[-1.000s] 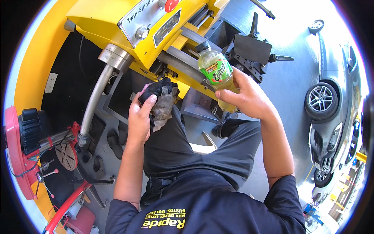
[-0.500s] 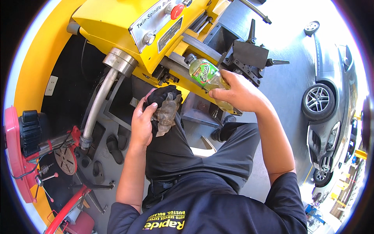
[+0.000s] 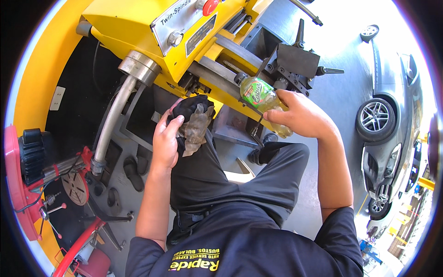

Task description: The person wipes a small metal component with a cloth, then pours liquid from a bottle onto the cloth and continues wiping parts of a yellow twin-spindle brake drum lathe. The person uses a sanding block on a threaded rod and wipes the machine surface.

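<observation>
- fingers [image 3: 173,125] of the left hand [image 3: 165,145] are clamped on a crumpled black and brownish cloth bundle [image 3: 196,123], over the left trouser leg [image 3: 200,182]
- right hand [image 3: 304,115] grips a clear, green-labelled bottle [image 3: 257,93], its fingers wrapped around the lower half
- the bottle tilts, dark cap [image 3: 240,77] toward the yellow machine [image 3: 115,30]

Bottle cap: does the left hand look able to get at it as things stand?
Probably not without letting go first: the left hand grips a crumpled, soiled cloth. The bottle cap itself looks uncovered, on the upper end of the plastic bottle in the right hand.
</observation>
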Motion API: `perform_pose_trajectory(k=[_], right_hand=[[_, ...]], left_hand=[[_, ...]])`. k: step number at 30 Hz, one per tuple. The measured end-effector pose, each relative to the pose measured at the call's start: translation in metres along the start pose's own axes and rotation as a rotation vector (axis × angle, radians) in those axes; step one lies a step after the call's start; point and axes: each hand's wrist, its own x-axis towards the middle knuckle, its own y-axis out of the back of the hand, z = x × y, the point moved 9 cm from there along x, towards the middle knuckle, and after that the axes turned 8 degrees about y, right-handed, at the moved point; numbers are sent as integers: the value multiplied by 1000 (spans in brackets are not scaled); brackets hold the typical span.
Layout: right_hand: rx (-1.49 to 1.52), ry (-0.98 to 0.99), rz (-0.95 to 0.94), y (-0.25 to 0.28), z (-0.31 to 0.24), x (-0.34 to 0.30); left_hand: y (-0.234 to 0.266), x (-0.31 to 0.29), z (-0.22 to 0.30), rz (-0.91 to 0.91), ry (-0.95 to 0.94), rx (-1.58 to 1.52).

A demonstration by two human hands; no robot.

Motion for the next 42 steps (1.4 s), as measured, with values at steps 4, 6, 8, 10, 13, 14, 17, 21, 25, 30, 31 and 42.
perform_pose_trajectory(k=[4, 6, 8, 10, 13, 14, 17, 21, 25, 30, 31, 42], right_hand=[[-121, 63, 42, 8, -24, 8], [-141, 119, 71, 8, -37, 17], [-164, 137, 72, 10, -49, 27], [-128, 156, 87, 7, -54, 36], [-101, 154, 102, 8, -56, 41], [-105, 147, 104, 7, -54, 39], [-118, 89, 67, 8, -47, 24], [-209, 20, 46, 10, -23, -2], [-169, 58, 104, 19, -22, -6], [-133, 93, 135, 27, -35, 0], [-125, 88, 121, 27, -36, 0], [-240, 83, 57, 35, -18, -16]], left_hand=[[0, 1, -3, -10, 8, -33], [0, -2, -4, -9, 16, -19], [0, -4, -1, -16, 26, -16], [6, -6, -3, -3, 43, -28], [8, -9, -6, -19, 65, -72], [9, -10, -7, -24, 69, -89], [12, -11, -6, -8, 71, -60], [14, -6, -6, -10, 48, -70], [8, -5, -2, -4, 40, -74], [2, -7, 0, -20, 58, -76], [3, -8, 1, -13, 52, -73], [6, -5, 1, -10, 40, -48]])
